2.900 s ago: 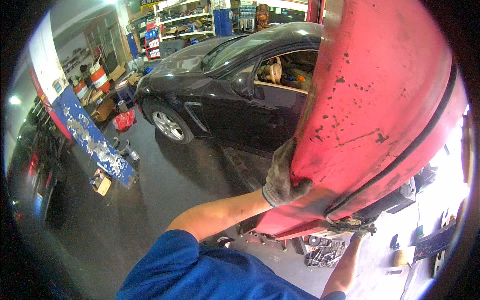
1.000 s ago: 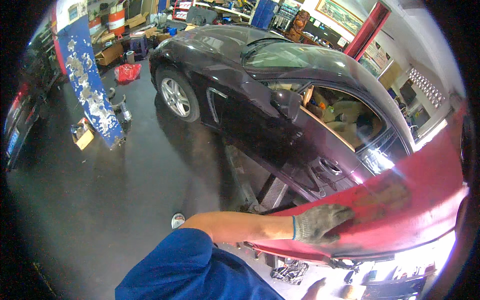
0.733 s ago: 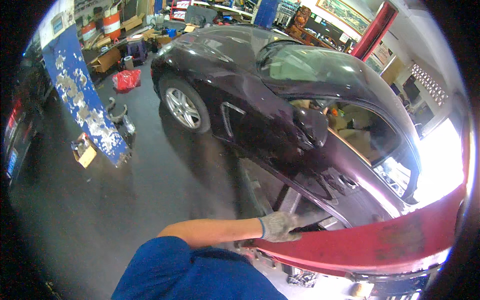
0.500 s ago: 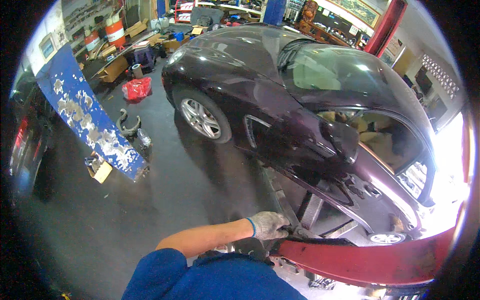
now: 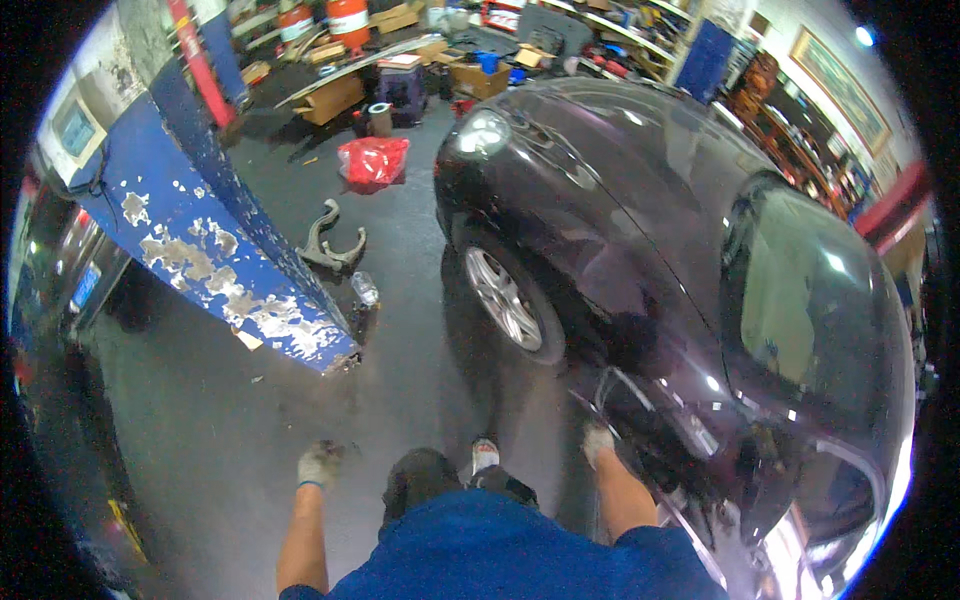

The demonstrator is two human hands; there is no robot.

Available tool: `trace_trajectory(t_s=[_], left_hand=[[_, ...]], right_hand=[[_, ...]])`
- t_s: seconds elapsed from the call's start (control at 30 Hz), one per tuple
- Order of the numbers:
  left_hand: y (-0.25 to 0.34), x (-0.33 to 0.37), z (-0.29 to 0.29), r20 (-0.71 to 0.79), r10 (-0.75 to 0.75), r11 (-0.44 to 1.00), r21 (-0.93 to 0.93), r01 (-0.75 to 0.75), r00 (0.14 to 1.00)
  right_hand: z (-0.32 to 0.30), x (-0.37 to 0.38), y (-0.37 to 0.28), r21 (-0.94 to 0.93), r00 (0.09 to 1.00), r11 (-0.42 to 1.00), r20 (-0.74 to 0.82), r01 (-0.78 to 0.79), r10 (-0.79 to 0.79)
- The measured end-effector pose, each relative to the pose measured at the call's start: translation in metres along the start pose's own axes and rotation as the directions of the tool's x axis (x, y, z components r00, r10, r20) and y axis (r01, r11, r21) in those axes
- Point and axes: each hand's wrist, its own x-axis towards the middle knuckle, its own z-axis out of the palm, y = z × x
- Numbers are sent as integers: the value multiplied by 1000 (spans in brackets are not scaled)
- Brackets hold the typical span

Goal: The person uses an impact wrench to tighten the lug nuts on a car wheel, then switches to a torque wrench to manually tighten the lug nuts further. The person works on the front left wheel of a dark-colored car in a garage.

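My left hand [image 5: 319,466], in a pale work glove with a blue cuff edge, hangs out over the dark floor at my left side. Its fingers are blurred, and no object shows in it. My right hand [image 5: 597,443], gloved too, hangs beside the flank of the dark purple car [image 5: 610,225], just behind the front wheel [image 5: 503,297]. Whether it touches the body panel I cannot tell, and its fingers are too smeared to read. Between my hands, my shoe [image 5: 485,455] shows on the floor.
A chipped blue lift post [image 5: 215,260] slants on the left. Past its foot lie a curved metal part [image 5: 330,240], a clear plastic bottle [image 5: 365,290] and a red plastic bag [image 5: 373,162]. Cardboard boxes [image 5: 330,98] and an orange-and-white drum [image 5: 348,25] stand at the back.
I have moved forward and turned left, away from the red lift beam. My left hand has come off the spot beside that beam; my right hand has come into view by the car.
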Motion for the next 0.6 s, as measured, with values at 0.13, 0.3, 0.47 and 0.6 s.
trace_trajectory(t_s=[0.13, 0.3, 0.47, 0.6], left_hand=[[-70, 46, 11, -140, -427, 628, -756, 182, 893], [-65, 141, 61, 340, -429, 797, -294, 528, 837], [-3, 279, 9, 498, 245, 884, 236, -403, 831], [118, 454, -130, 232, 54, 998, 19, -60, 971]], right_hand=[[-138, 187, -194, 867, 989, 497, -52, -25, 140], [-256, 295, -375, 546, 987, 822, -100, 160, -125], [-308, 362, -453, 517, 979, 848, 81, 117, -185], [-357, 436, -475, 580, 978, 806, 72, 116, -193]])
